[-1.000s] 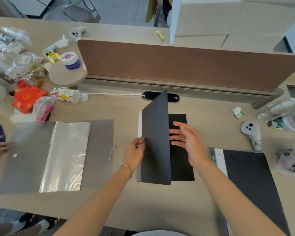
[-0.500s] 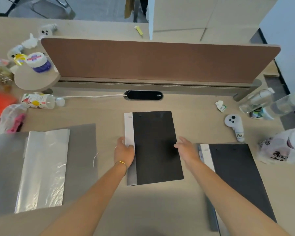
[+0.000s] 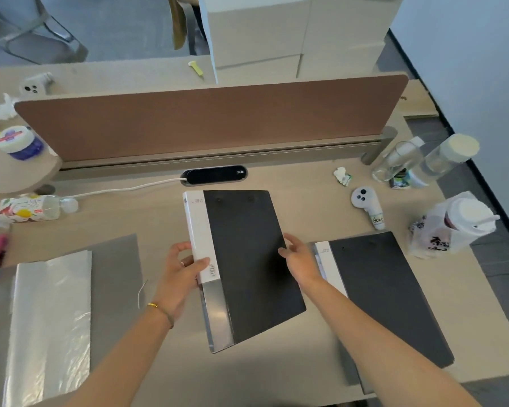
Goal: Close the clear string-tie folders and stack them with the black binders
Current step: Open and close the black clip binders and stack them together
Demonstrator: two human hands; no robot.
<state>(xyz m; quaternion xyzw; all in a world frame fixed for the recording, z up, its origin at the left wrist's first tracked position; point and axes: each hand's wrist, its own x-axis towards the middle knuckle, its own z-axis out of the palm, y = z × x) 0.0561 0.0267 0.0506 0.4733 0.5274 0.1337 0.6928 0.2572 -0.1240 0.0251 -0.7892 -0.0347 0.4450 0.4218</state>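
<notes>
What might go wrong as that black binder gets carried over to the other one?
The black binder is pinched only at its edges by the left hand and right hand, so it may slip. Swinging right toward the second binder, it might clip the white controller or bagged cup.

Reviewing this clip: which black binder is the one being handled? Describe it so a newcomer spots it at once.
Start at the brown divider panel across the desk; just below its black cable port lies a black binder with a white spine strip. Unlike the second black binder lying untouched to the right, this one sits tilted, left hand on its spine, right hand on its opposite edge.
</notes>
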